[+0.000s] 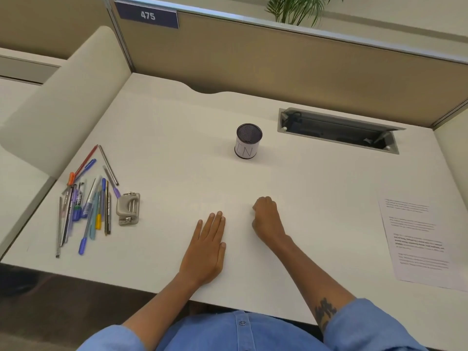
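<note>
Pen cup (248, 144) upright, untouched; left hand (206, 249) flat, right hand (266, 219) curled, seemingly empty.

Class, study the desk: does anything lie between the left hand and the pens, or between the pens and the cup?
Yes: the hole punch lies between the left hand and the pens. From pens to cup, only bare desk shows.

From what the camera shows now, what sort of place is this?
Most likely an office cubicle workstation. A fabric partition carries a sign reading 475, the white desk has a built-in cable hatch, and loose pens and a mesh pen cup sit on it.
</note>
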A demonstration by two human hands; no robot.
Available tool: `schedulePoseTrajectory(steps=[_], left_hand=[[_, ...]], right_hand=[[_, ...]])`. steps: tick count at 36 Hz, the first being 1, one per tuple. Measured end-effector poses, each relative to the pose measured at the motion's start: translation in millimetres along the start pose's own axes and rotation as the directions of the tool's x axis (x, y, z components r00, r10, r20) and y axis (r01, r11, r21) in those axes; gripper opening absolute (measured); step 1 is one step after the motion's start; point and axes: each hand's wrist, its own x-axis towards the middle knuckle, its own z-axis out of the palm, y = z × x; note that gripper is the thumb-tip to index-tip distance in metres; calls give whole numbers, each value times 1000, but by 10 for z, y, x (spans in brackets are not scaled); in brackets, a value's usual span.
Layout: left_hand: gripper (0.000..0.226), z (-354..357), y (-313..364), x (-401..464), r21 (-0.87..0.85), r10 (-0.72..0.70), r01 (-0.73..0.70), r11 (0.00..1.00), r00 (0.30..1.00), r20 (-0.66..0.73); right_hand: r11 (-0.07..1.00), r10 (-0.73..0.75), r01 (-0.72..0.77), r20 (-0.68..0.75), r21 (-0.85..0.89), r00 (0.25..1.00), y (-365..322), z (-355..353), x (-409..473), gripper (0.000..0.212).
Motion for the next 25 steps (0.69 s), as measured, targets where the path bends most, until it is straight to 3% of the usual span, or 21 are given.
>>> schedulePoseTrajectory(steps=[8,13,18,22,25], left_hand=[[71,17,-5,2,-19,-5,5,1000,1000,-7],[72,21,-6,0,-19,-5,5,1000,1000,-3],[72,21,-4,-3,-19,-8,8,1000,1000,-7],[73,35,-6,-4,-23,-9,9,1000,1000,-4],[73,39,-10,7,-28,-10,10,1000,1000,-6]], right_hand=[[995,-63,72,-131,64,989,-106,-478,627,42],[984,-134,160,-258,82,957,-387,-924,1072,59],[992,-90,110,-240,70,967,-633,-1207,1536,34],[994,-99,106,-186,26,977,-797,-1301,1839,48],[997,-74,77,-153,17,985,-852,-1291,1994,36]])
